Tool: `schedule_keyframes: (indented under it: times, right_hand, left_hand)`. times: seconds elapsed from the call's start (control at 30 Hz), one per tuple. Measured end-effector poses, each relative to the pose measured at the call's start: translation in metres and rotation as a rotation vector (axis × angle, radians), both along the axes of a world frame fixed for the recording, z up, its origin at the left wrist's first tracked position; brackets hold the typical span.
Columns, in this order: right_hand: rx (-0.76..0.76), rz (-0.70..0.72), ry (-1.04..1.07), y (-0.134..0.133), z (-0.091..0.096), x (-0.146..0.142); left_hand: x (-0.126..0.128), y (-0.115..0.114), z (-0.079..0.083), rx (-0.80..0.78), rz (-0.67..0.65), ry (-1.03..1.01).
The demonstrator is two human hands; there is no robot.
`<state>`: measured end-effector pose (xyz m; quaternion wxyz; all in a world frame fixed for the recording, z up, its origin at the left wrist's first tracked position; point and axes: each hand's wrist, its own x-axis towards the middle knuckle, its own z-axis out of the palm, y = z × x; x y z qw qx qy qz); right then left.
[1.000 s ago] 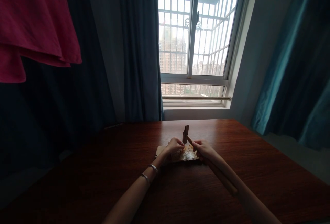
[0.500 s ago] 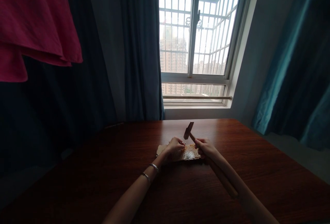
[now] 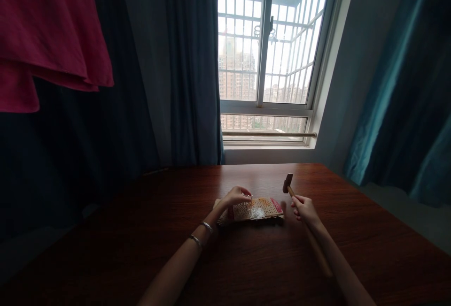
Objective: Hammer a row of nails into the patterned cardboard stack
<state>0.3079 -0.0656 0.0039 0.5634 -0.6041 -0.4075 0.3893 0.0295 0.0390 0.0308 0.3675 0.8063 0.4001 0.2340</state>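
My right hand [image 3: 304, 210] grips a hammer [image 3: 320, 255] by its wooden handle, close to the head. The hammer's head is raised to the right of a patterned board [image 3: 259, 208] with pink ends, and the handle's tail runs back along my forearm. Over the left part of the board, my left hand [image 3: 239, 196] pinches a thin upright nail [image 3: 251, 199] between thumb and fingertips. Several more thin nail-like pins show under that hand, partly hidden. I cannot tell how deep the held nail sits in the board.
The board lies on a brown wooden table [image 3: 268, 259]. Beyond the far edge is a barred window [image 3: 268, 62], with a dark blue curtain [image 3: 193, 71] at its left and a teal curtain [image 3: 387, 85] at right. A pink cloth [image 3: 52, 38] hangs at upper left.
My right hand has moved to the right with the hammer, away from the board, uncovering its pink right end. My left hand stays at the nail, nearly in the same place.
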Motion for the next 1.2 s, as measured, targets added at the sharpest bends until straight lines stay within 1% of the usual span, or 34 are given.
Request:
schedule_keyframes:
  times: [0.1,0.17,0.23,0.27,0.33,0.4,0.5,0.63,0.77,1.03,1.1,1.2]
  right_hand:
    - [0.008,-0.064,0.048,0.001,-0.016,0.016]
    - [0.011,-0.086,0.076,0.000,-0.022,0.023]
    - [0.011,-0.089,0.102,-0.002,-0.025,0.026]
    - [0.011,-0.088,0.113,-0.002,-0.026,0.026]
    - [0.012,-0.084,0.124,-0.004,-0.026,0.025]
    - [0.008,-0.081,0.127,-0.005,-0.024,0.024]
    - [-0.004,-0.082,0.126,-0.007,-0.023,0.022]
    - [-0.003,-0.087,0.129,-0.008,-0.022,0.021]
    - [-0.008,-0.103,0.137,-0.009,-0.021,0.020]
    - [-0.027,-0.139,0.129,-0.019,-0.006,0.011]
    - [-0.013,-0.127,0.134,-0.019,-0.007,0.012]
    - [0.007,-0.102,0.158,-0.017,-0.013,0.016]
  left_hand:
    - [-0.017,0.010,0.018,0.006,-0.052,-0.027]
    - [-0.030,0.015,0.030,0.001,-0.104,-0.038]
    - [-0.041,0.016,0.038,-0.006,-0.162,0.010]
    - [-0.045,0.015,0.040,-0.010,-0.184,0.057]
    - [-0.050,0.012,0.038,-0.019,-0.221,0.168]
    - [-0.051,0.008,0.033,-0.016,-0.239,0.265]
    - [-0.046,0.000,0.025,0.046,-0.235,0.330]
    - [-0.040,-0.009,0.024,0.140,-0.222,0.309]
    - [-0.036,-0.013,0.028,0.174,-0.234,0.289]
    - [-0.032,-0.019,0.030,0.239,-0.227,0.275]
    - [-0.030,-0.019,0.028,0.259,-0.227,0.281]
    - [-0.027,-0.017,0.024,0.312,-0.231,0.276]
